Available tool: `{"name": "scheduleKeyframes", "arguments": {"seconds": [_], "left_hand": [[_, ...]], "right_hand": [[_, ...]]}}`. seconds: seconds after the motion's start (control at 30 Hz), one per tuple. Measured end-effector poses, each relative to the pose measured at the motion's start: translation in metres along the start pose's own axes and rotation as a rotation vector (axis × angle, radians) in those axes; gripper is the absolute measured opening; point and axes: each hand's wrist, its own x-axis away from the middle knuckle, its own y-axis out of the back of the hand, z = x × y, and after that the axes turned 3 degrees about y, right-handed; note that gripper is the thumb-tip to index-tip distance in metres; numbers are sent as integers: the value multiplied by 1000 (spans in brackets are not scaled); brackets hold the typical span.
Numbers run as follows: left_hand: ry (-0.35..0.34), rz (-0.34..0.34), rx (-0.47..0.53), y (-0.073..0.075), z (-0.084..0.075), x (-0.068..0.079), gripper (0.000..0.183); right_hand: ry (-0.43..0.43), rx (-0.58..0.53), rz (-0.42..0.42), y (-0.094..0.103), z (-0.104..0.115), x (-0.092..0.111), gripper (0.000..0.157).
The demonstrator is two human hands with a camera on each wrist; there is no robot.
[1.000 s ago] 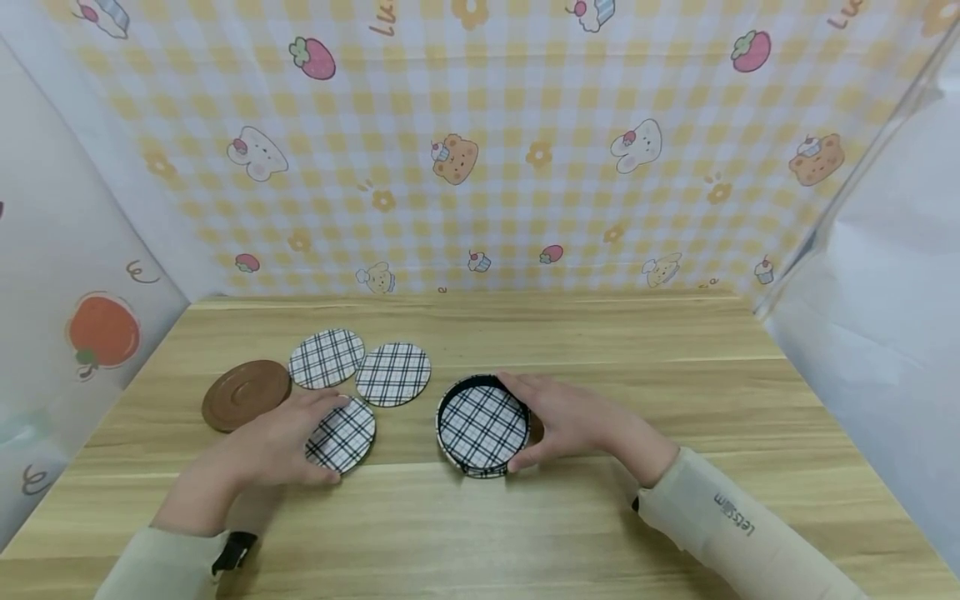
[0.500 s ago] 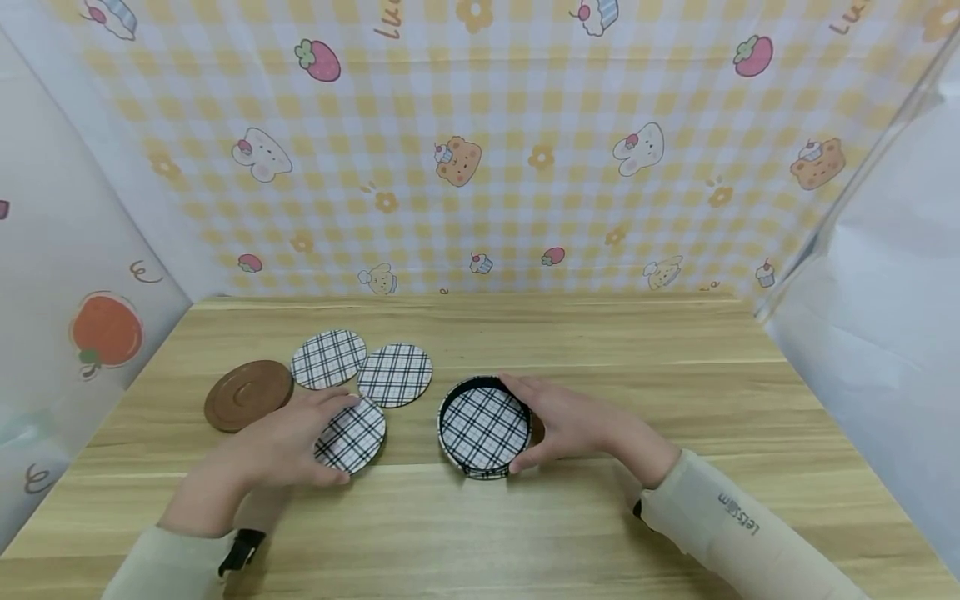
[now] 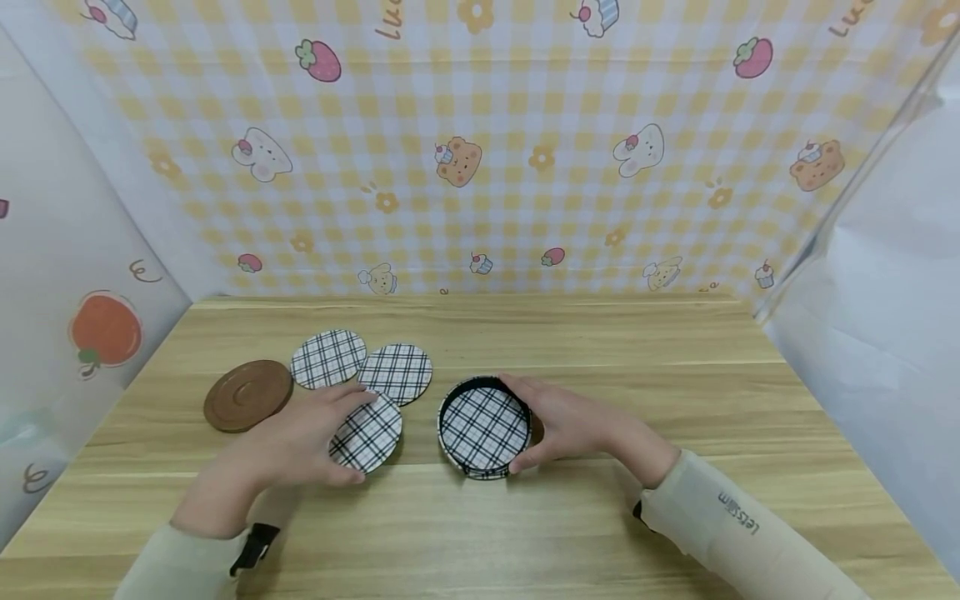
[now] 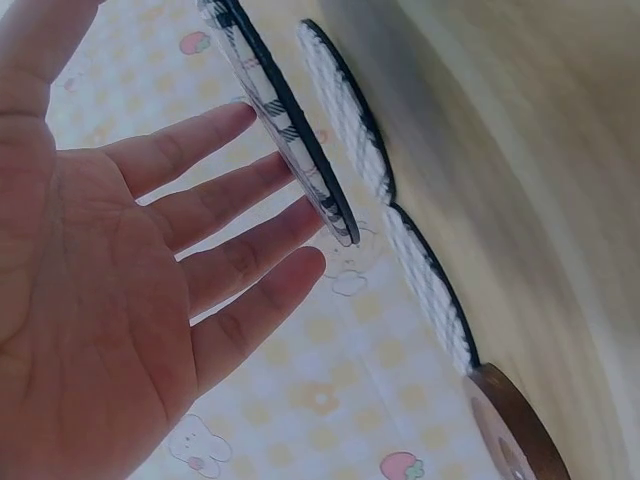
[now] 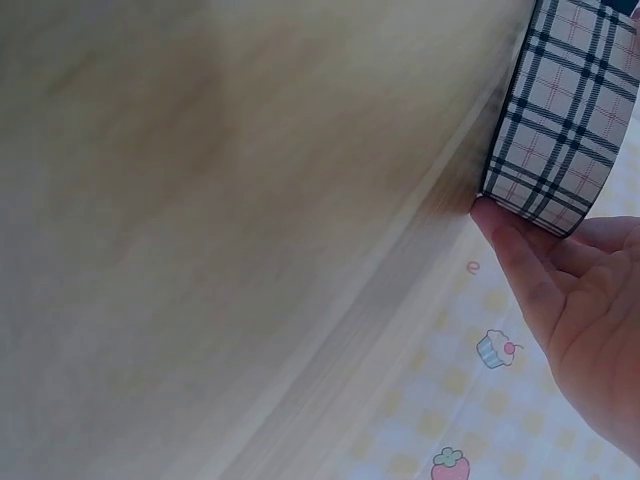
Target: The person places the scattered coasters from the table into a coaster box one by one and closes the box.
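Note:
My left hand (image 3: 303, 437) pinches a round plaid coaster (image 3: 367, 432) between thumb and fingers. In the left wrist view this coaster (image 4: 290, 125) is lifted off the table, its edge against the fingertips. A round plaid coaster holder (image 5: 565, 110) with a black inside stands on the table to the right. Another plaid coaster (image 3: 485, 427) lies inside it. My right hand (image 3: 566, 418) grips the holder's right side, thumb in front and fingers behind. Two more plaid coasters, one at the back left (image 3: 328, 359) and one beside it (image 3: 396, 372), lie flat beyond my left hand.
A brown round disc with a raised ring (image 3: 248, 396) lies on the wooden table (image 3: 600, 533), left of the coasters. A yellow checked backdrop (image 3: 510, 200) rises behind the table's far edge. White sheets stand at both sides.
My left hand has moved to the right with the coaster, which now overlaps the lower part of a flat coaster in the head view. My right hand and the holder have stayed in place.

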Motion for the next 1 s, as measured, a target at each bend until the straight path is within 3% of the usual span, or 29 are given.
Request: {"name": "scheduleKeyframes", "arguments": {"seconds": [0.77,1.0], "left_hand": [[-43,19,-40,2,-30,-22,96],[-87,10,-48,2,-36,-30,93]], "right_hand": [[-11,-4,1,-3,-2,-1,120],[-16,0,3,-2,-3,-1,119]]}}
